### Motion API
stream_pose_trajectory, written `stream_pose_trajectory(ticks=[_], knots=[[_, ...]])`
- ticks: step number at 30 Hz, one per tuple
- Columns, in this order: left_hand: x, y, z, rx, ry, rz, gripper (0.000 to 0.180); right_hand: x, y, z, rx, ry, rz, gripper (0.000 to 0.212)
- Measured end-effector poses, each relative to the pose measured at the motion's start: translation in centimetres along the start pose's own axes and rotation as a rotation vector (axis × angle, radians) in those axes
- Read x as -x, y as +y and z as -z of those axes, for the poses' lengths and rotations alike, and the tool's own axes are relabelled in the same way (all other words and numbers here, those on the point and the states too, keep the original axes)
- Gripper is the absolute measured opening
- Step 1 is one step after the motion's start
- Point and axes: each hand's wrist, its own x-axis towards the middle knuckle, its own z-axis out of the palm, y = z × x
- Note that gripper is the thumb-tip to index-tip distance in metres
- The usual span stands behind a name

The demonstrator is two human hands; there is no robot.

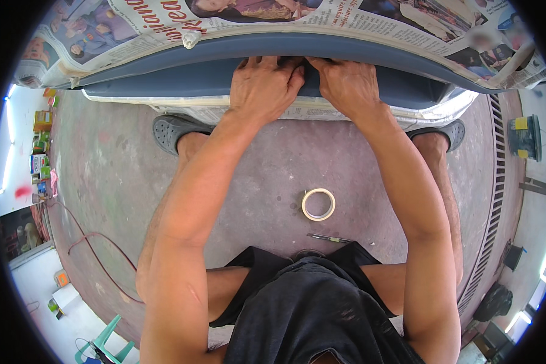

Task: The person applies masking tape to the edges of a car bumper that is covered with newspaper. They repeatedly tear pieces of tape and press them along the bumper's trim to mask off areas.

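Observation:
Before me is a blue-grey curved panel (164, 56), which looks like part of a vehicle bumper. Newspaper sheets (321, 27) cover the area above it, and a lower blue-grey section (158, 85) has paper and pale tape along its edge. My left hand (262, 91) and my right hand (350, 88) reach side by side into the gap between the two sections. Both have bent fingers, their tips hidden under the upper panel's edge. What they pinch cannot be made out. A crumpled pale bit of tape (191, 40) sticks to the newspaper's lower edge.
On the concrete floor between my legs lie a roll of masking tape (305, 210) and a utility knife (330, 238). A reddish hose (90, 242) curves at left, near several cans (40, 142). A floor grate (497, 151) and a dark bucket (525, 138) are at right.

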Motion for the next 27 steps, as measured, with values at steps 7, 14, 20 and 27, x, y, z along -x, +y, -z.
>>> stream_pose_trajectory(ticks=[7,14,20,27], knots=[[0.1,-0.2,0.2,0.003,-0.017,0.06,0.033,1.8,1.7,0.4,0.012,-0.053,-0.085,0.046],[-0.2,-0.2,0.6,-0.031,-0.062,0.091,0.036,2.8,3.8,1.8,0.05,-0.08,-0.145,0.045],[-0.2,0.5,0.1,-0.008,-0.049,0.05,0.038,1.5,1.6,1.0,0.018,-0.09,-0.094,0.048],[-0.3,-0.6,1.5,-0.006,-0.12,0.128,0.037,2.8,4.0,1.5,0.057,-0.072,-0.127,0.045]])
